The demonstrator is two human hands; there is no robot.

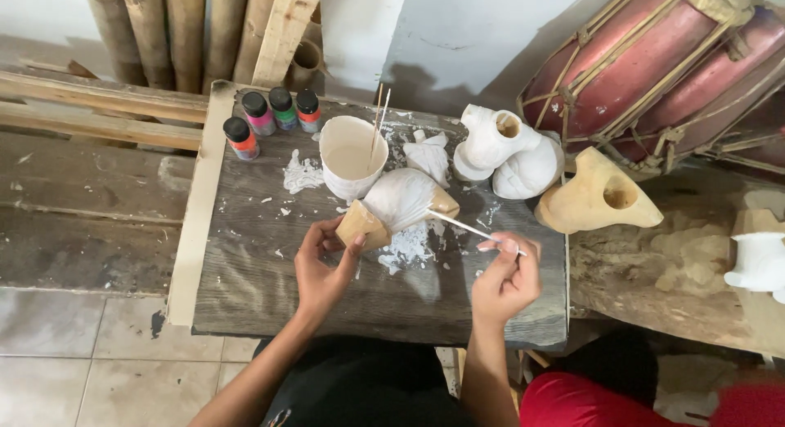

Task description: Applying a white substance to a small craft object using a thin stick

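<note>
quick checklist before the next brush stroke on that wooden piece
1. Left hand grips the wooden piece at its bare end: ok.
2. Right hand pinches the brush, tip on the white-coated part: ok.
3. Cup of white paint upright, in reach: ok.
4. Paint left on the bristles: cannot tell.
5. Small paint bottles capped, clear of the hands: ok.
6. Board has white spills near the piece: not ok.

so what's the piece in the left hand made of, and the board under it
The carved piece looks like pale raw wood, its bare tan ends showing beside a matte white painted middle. The board looks like weathered grey wood, with visible grain and white paint splashes.
</note>
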